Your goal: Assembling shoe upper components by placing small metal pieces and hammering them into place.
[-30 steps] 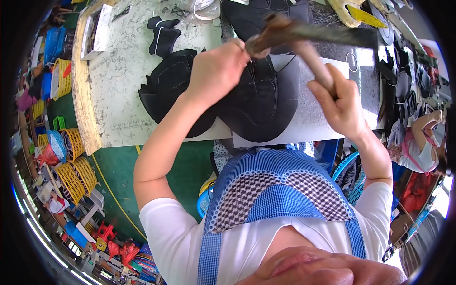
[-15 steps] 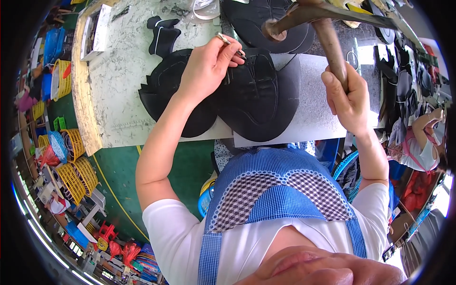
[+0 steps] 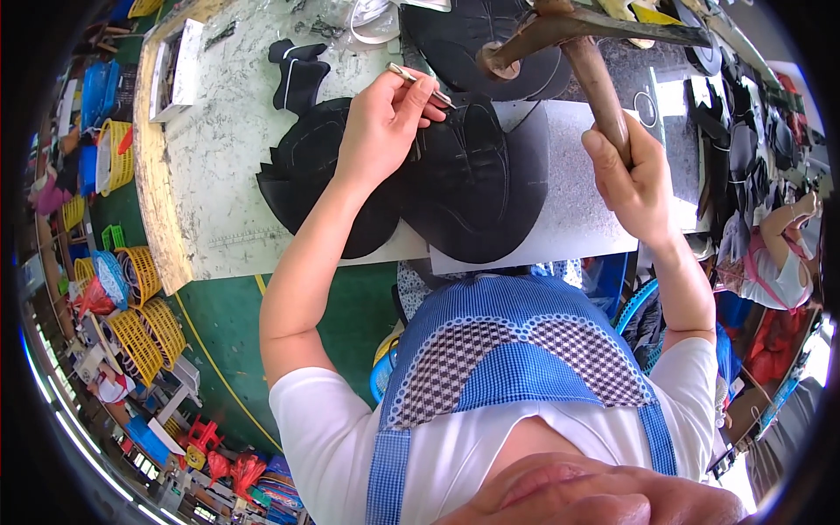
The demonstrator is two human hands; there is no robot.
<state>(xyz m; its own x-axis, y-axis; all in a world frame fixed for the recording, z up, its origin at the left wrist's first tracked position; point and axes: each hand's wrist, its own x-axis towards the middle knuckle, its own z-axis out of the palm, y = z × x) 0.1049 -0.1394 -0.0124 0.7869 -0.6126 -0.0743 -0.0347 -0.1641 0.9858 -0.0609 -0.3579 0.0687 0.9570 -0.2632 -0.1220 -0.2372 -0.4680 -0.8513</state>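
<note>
My right hand (image 3: pixel 637 188) is closed round the wooden handle of a hammer (image 3: pixel 599 87), its dark metal head raised above the table's right side. In my left hand (image 3: pixel 378 131), fingers and thumb pinch a slim metal punch (image 3: pixel 401 73). The punch slants over the upper part of a black padded piece (image 3: pixel 477 206) marked with pale lines; whether its tip touches is hard to tell. This rounded piece overlaps a similar black piece (image 3: pixel 302 179) on its left. Part of its right side lies over a whitish board (image 3: pixel 582 201).
Beyond my hands lies another large black piece (image 3: pixel 455 44). A small black piece (image 3: pixel 302 79) and a white box (image 3: pixel 178 68) are at the left of the table (image 3: pixel 219 166). Yellow baskets (image 3: pixel 136 341) stand on the far left. A person (image 3: pixel 779 254) sits at the right.
The hammer has come slightly left and down with my right hand. My left hand keeps the punch over the black piece, and the punch leans a little more.
</note>
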